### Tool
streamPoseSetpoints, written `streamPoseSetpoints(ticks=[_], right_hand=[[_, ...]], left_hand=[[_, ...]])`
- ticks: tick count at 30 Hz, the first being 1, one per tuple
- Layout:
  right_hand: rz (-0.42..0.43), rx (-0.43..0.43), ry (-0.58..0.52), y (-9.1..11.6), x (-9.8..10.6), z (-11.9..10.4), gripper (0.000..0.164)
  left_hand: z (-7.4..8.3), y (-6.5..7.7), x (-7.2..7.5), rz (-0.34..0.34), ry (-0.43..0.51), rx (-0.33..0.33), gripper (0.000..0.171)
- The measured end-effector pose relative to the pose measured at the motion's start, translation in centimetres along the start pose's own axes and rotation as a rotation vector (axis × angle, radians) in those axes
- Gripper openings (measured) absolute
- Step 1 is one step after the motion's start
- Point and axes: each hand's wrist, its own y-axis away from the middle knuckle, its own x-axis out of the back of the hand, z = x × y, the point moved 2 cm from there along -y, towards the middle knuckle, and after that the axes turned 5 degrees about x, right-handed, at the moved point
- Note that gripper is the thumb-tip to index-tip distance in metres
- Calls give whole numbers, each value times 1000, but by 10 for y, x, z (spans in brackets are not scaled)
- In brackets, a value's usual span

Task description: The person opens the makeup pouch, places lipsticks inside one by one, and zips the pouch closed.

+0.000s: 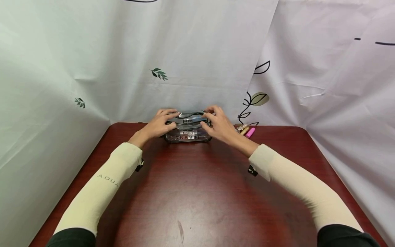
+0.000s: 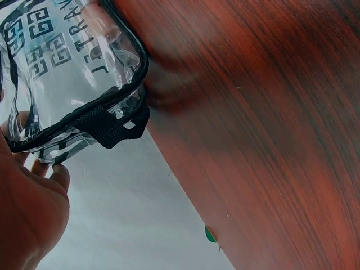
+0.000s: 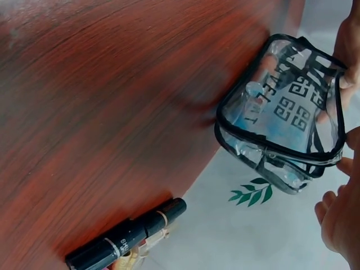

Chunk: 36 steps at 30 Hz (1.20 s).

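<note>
A clear plastic pouch (image 1: 189, 138) with black trim and "TRAVEL" lettering stands at the table's far edge. At its left end my left hand (image 1: 157, 124) grips the top, fingers on the rear rim and thumb by the front one. My right hand (image 1: 220, 125) holds the right end in much the same way. Between the hands the mouth of the pouch looks parted. Through the clear wall in the right wrist view, the pouch (image 3: 275, 112) shows pinkish and bluish things inside, too blurred to name. A black strap tab (image 2: 115, 126) sticks out from its side.
To the right of the pouch lie a pink tube (image 1: 250, 133), a gold tube (image 1: 244, 130) and a black cosmetic tube (image 3: 126, 233). A white patterned cloth (image 1: 197, 51) hangs behind the dark red wooden table (image 1: 197, 192).
</note>
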Motion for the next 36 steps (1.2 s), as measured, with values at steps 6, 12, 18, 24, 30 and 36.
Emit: streamPoseSetpoints(ticks=[6,12,18,24,30,36], right_hand=[[43,38,20,8,1,7,29],[64,40,33,14,5,14,30],[104,43,46,18,7,22,25],[86,2,32,27,11,27,27],[88,-31,36,41,16,34,27],[52,-79,46,50,20,41,28]], left_hand=[[0,0,-2,-4,5,2,69],[0,-1,0,-8,8,5,70],[0,-2,2,-2,18,-2,69],[-1,-2,2,8,5,-12,69],[-2,-2,-1,-1,-6,-18,69],[-3,-2,-2,1,3,-11,69]])
